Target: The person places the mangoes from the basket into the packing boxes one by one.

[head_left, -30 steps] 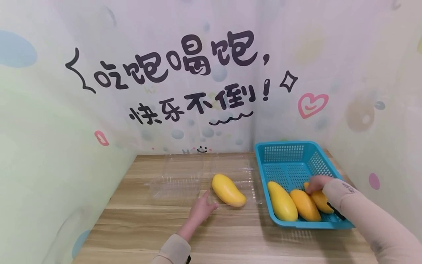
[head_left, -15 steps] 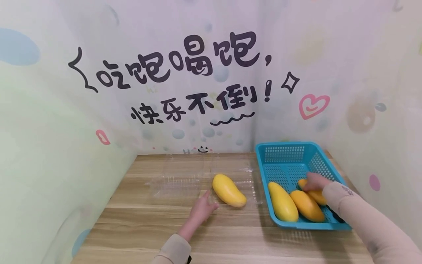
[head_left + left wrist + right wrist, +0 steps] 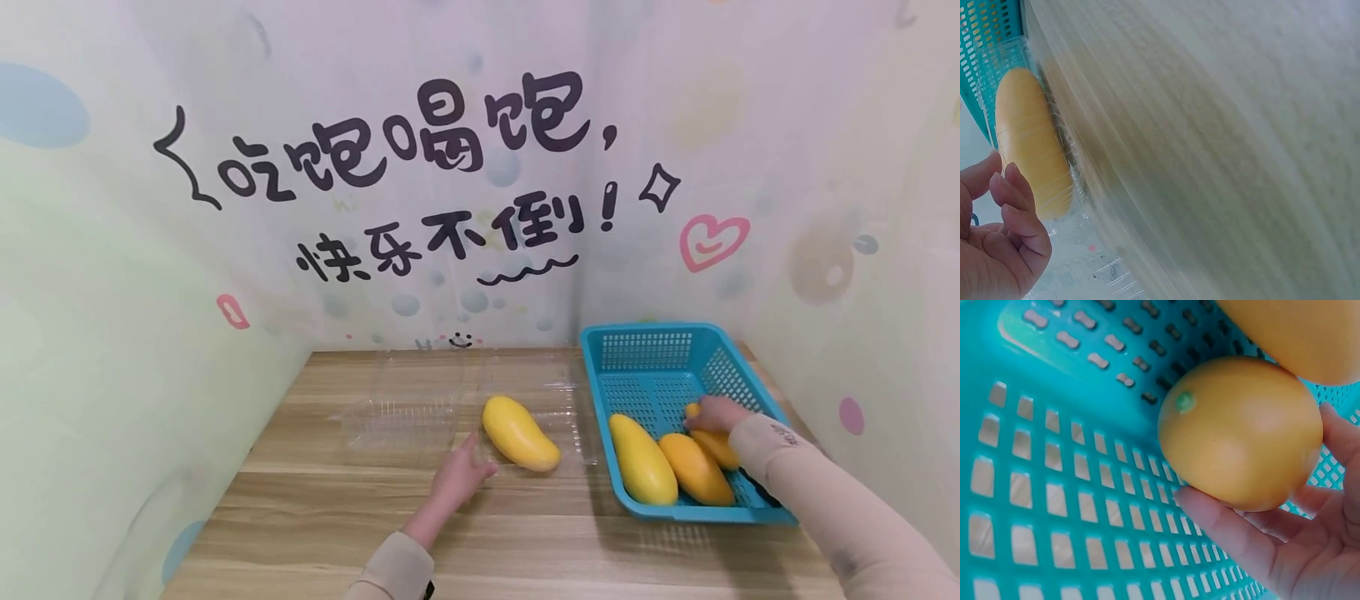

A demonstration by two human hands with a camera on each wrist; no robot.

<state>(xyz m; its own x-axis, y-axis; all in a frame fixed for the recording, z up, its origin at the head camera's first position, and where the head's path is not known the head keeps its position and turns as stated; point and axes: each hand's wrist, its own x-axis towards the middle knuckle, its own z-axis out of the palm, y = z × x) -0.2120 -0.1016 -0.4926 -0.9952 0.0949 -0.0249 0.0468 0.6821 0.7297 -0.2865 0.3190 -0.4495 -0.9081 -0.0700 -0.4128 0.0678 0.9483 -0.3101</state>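
In the blue basket (image 3: 600, 425), my right hand (image 3: 718, 413) holds a yellow mango (image 3: 1241, 434), fingers curled under it and thumb along its side. Two more mangoes lie beside it: a long yellow mango (image 3: 642, 460) by the left wall and an orange-yellow mango (image 3: 696, 469) in the middle. My left hand (image 3: 459, 479) pinches the near left edge of an open clear plastic container (image 3: 576, 429) between thumb and fingertips. One mango (image 3: 520, 433) lies slanted in that container, and the left wrist view shows the same mango (image 3: 1032, 140) close past the fingertips.
The hinged lid half (image 3: 408, 417) of the clear container spreads to the left on the wooden table (image 3: 300, 517). A printed curtain (image 3: 450, 292) with lettering closes off the back, and pale curtains hang at both sides. The basket stands at the table's right.
My right hand has shifted the mango it holds slightly left and back in the basket. The middle mango stirred a little. My left hand and the mango in the container stayed put.
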